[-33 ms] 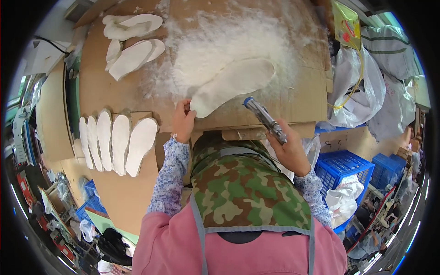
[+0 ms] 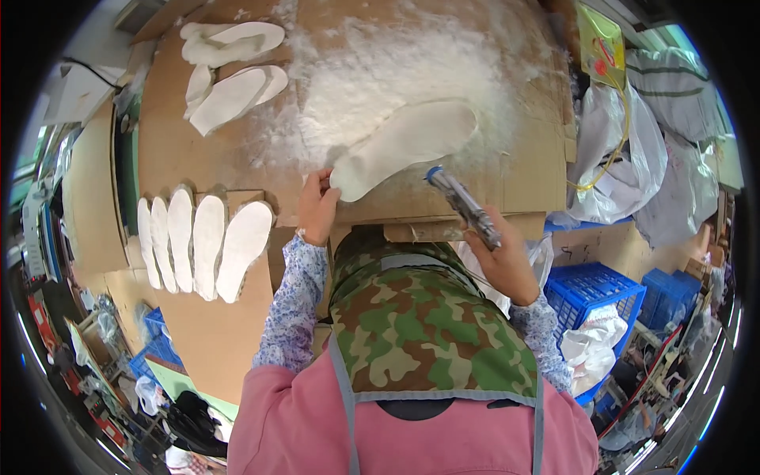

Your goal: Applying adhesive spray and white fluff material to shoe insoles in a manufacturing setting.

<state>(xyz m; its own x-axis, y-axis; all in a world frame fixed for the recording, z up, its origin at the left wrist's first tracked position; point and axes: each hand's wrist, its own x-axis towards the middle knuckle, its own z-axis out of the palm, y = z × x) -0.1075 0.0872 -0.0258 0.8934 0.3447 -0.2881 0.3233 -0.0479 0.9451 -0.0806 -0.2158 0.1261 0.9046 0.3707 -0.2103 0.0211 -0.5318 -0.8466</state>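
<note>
A large white insole [image 2: 408, 146] lies across the cardboard-covered table, its narrow end toward me. My left hand [image 2: 318, 207] pinches that end between thumb and fingers. In my right hand [image 2: 507, 261] is a silver, tube-shaped hand tool with a blue tip [image 2: 467, 207]. The fingers wrap round its rear part, and the tip points up and left, close to the insole's near edge. Whether the tip touches the insole I cannot tell. White powder or fluff [image 2: 380, 71] coats the table behind and around the insole.
Several white insoles [image 2: 208, 245] stand in a row at the left. More white insoles [image 2: 233, 95] lie at the far left of the table. Right of the table hang plastic bags [image 2: 617, 158]; below them stands a blue crate [image 2: 594, 285] with white material. A cardboard sheet [image 2: 214, 340] extends at lower left.
My right hand and the tool have shifted slightly to the right. The left hand keeps its pinch on the insole.
</note>
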